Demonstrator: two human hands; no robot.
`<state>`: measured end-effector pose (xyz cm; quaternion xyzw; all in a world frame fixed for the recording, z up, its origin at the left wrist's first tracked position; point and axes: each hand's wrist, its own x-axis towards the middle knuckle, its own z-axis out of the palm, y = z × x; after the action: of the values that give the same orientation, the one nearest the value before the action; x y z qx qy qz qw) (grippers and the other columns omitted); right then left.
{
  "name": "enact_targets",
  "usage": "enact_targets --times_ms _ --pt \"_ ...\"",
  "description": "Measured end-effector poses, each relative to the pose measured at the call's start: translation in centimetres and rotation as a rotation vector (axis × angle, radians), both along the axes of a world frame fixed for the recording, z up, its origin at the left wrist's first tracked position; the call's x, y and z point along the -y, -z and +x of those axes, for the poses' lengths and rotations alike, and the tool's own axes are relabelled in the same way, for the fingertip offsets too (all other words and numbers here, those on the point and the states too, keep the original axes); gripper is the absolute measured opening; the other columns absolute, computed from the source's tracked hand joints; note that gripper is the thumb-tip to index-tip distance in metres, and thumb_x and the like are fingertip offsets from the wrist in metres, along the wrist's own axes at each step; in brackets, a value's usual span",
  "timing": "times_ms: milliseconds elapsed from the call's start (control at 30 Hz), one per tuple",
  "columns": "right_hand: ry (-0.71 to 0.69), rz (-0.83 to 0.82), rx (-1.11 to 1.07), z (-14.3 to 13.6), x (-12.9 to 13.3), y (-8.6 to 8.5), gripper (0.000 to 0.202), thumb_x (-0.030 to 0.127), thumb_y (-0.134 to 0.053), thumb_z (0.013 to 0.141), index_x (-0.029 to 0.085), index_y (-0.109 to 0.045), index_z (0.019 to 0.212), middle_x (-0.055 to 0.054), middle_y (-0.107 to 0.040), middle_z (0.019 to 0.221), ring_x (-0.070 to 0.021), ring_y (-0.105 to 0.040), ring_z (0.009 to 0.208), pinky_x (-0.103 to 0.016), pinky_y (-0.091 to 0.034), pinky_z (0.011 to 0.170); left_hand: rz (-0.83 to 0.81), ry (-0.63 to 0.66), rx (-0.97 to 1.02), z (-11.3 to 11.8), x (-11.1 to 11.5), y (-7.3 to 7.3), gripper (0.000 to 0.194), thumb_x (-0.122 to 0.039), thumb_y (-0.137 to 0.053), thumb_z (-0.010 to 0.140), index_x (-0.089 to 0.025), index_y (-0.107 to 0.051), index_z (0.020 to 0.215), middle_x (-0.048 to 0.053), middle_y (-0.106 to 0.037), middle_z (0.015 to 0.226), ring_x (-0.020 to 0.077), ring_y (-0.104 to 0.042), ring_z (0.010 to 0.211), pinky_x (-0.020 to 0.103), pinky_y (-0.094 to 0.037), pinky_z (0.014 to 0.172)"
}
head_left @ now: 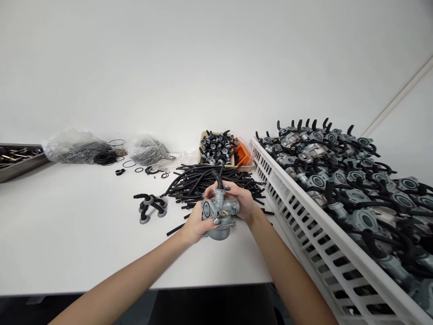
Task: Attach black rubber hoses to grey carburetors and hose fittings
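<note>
A grey metal carburetor (219, 232) is held upright above the white table, close to its front edge. My left hand (195, 225) grips its left side, the thumb lying across the front of the body. Around the right side and the top wraps my right hand (244, 202), its fingers near the neck. A bent black rubber boot (218, 179) sticks up from the top of the carburetor. Just behind lies a pile of black rubber hoses (192, 185). Several black boots with grey caps (149, 207) stand on the table to the left.
On the right, a white slatted crate (304, 207) is heaped with carburetors (355, 194). At the back are a cream bin of capped boots (216, 149), an orange tray (244, 153), plastic bags of small parts (79, 146) and loose black rings (129, 164). A metal tray (25, 168) sits far left.
</note>
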<state>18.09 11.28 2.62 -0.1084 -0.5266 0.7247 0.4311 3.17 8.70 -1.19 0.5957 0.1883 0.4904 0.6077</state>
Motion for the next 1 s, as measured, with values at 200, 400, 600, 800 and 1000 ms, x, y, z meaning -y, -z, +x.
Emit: enact_targets --times_ms 200,400,600,800,1000 --pt "0.018 0.013 -0.001 -0.04 -0.04 0.15 0.026 0.037 -0.069 0.072 0.015 -0.063 0.085 -0.010 -0.071 0.093 -0.0205 -0.065 0.081 -0.030 -0.052 0.073 0.002 -0.028 -0.052 -0.02 0.04 0.16 0.055 -0.061 -0.077 0.057 -0.015 -0.070 0.087 0.005 -0.063 0.081 0.0182 -0.055 0.075 0.029 -0.049 0.069" --pt "0.022 0.002 0.018 -0.06 0.04 0.16 0.030 0.039 -0.074 0.071 0.016 -0.063 0.088 -0.009 -0.070 0.094 -0.0194 -0.065 0.082 -0.030 -0.052 0.075 0.017 -0.040 -0.063 -0.17 -0.13 0.28 0.056 -0.062 -0.076 0.057 -0.015 -0.070 0.088 0.007 -0.064 0.085 0.0195 -0.055 0.079 0.030 -0.048 0.073" --pt "0.015 0.019 0.022 0.16 -0.17 0.44 0.033 0.037 -0.074 0.074 0.014 -0.070 0.096 -0.008 -0.070 0.095 -0.0186 -0.065 0.087 -0.028 -0.052 0.080 0.023 0.004 -0.025 -0.06 -0.11 0.23 0.053 -0.057 -0.079 0.059 -0.015 -0.071 0.091 0.007 -0.064 0.085 0.0181 -0.056 0.077 0.030 -0.048 0.072" --pt "0.029 0.019 0.052 0.31 -0.20 0.43 0.032 0.038 -0.075 0.073 0.015 -0.073 0.095 -0.007 -0.071 0.094 -0.0168 -0.065 0.083 -0.026 -0.052 0.076 0.018 0.036 -0.011 0.00 0.00 0.13 0.051 -0.053 -0.080 0.060 -0.016 -0.071 0.094 0.007 -0.066 0.085 0.0184 -0.058 0.077 0.030 -0.048 0.071" --pt "0.042 0.042 0.056 0.19 -0.13 0.42 0.031 0.040 -0.077 0.073 0.016 -0.071 0.091 -0.007 -0.069 0.094 -0.0168 -0.063 0.083 -0.027 -0.053 0.076 0.020 0.017 -0.016 -0.01 0.16 0.02 0.052 -0.054 -0.081 0.058 -0.015 -0.071 0.093 0.007 -0.067 0.084 0.0187 -0.059 0.075 0.031 -0.048 0.070"
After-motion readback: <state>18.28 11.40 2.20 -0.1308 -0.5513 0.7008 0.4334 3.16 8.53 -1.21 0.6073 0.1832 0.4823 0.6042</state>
